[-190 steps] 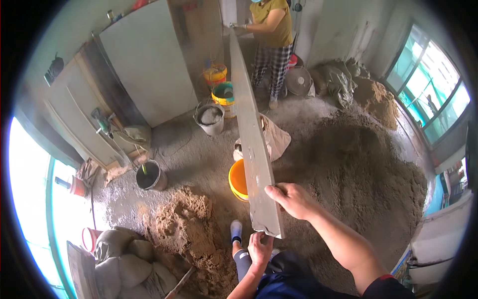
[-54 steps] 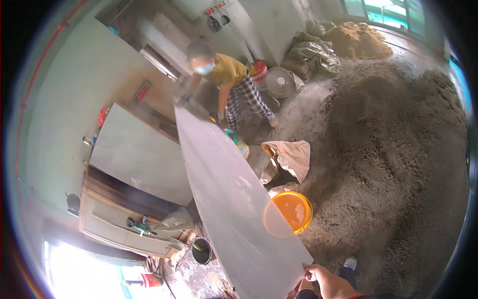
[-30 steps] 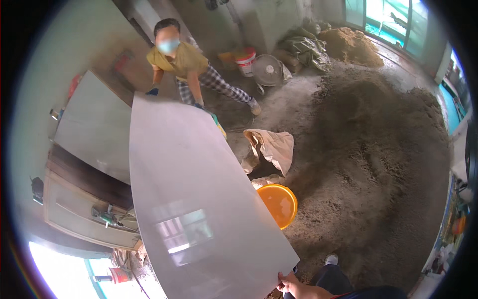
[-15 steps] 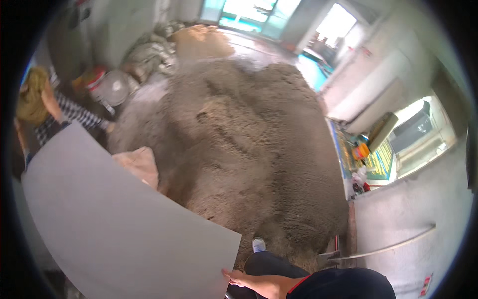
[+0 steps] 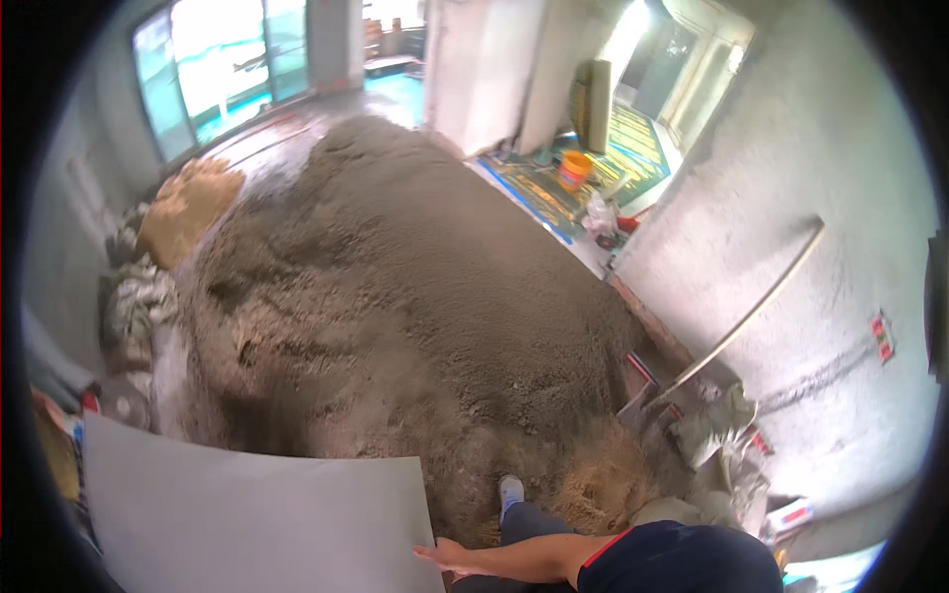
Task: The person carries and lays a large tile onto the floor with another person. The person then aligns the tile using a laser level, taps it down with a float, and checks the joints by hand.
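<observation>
A large pale grey tile [image 5: 257, 524] fills the lower left of the view, its face turned up toward me. My right hand [image 5: 450, 555] grips its right edge near the lower corner, and the forearm runs in from a dark blue sleeve with red trim at the lower right. My left hand does not show; it may be behind the tile. My foot in a light shoe [image 5: 509, 487] stands at the edge of a big mound of grey-brown sand [image 5: 395, 296] just ahead.
A long-handled shovel [image 5: 741, 321] leans on the rough grey wall at right, with rags and debris [image 5: 722, 445] below it. Filled sacks [image 5: 133, 296] lie at left. An orange bucket [image 5: 573, 170] stands by the far doorway, and glass doors [image 5: 217, 59] are at the back left.
The view has swung away from the other person, the leaning boards and the near orange bucket, toward the sand mound. The tile has dropped to the lower left, with my right hand still on its edge.
</observation>
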A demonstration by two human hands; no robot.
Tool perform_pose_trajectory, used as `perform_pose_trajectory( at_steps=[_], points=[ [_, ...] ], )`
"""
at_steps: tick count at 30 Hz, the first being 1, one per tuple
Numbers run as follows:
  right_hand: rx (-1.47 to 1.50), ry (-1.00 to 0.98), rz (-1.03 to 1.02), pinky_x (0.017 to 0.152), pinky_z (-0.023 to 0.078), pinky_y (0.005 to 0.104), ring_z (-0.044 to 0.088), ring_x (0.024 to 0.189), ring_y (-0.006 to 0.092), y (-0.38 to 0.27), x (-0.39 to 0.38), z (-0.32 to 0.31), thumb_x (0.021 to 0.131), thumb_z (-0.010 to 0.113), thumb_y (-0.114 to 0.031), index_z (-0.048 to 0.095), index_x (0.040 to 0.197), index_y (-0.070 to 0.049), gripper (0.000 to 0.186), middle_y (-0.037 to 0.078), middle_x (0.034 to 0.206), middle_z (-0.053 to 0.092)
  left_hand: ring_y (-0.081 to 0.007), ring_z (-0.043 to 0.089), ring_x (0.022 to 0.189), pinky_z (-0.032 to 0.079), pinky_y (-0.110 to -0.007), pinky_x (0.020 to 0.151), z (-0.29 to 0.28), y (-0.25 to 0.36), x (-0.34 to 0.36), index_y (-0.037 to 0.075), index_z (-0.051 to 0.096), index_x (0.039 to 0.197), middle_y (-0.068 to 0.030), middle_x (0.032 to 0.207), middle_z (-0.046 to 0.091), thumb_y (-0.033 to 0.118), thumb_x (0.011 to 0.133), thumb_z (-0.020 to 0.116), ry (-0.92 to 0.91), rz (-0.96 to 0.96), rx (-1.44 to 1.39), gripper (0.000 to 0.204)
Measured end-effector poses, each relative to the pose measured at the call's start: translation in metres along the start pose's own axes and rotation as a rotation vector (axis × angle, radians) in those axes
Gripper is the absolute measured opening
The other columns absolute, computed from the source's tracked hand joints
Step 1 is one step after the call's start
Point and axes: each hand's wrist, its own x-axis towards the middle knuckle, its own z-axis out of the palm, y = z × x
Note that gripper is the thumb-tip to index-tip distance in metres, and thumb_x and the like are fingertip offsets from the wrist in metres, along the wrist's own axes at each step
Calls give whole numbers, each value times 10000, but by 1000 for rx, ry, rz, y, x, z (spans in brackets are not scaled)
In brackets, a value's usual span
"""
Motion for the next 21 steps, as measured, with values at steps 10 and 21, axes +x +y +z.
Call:
perform_pose_trajectory(
  at_steps=[10, 21],
  points=[
    [147, -1, -142, 1050, 414, 476, 474, 1336, 373, -73, -38, -142, 868, 680, -660, 419, 1430, 97, 978, 276, 1448, 456, -347, 513, 1270, 431, -512, 1091, 164, -101, -122, 17, 549, 1321, -187, 1365, 558, 433, 1017, 563, -236, -23, 218, 516],
    [385, -79, -96, 1206, 264, 564, 218, 1527, 411, -76, 19, -229, 946, 635, -587, 162, 1597, 30, 1015, 239, 1674, 151, -353, 502, 1285, 424, -518, 1097, 251, -183, -161, 21, 548, 1331, -187, 1381, 551, 444, 1010, 564, -264, -83, 329, 532]
  ],
)
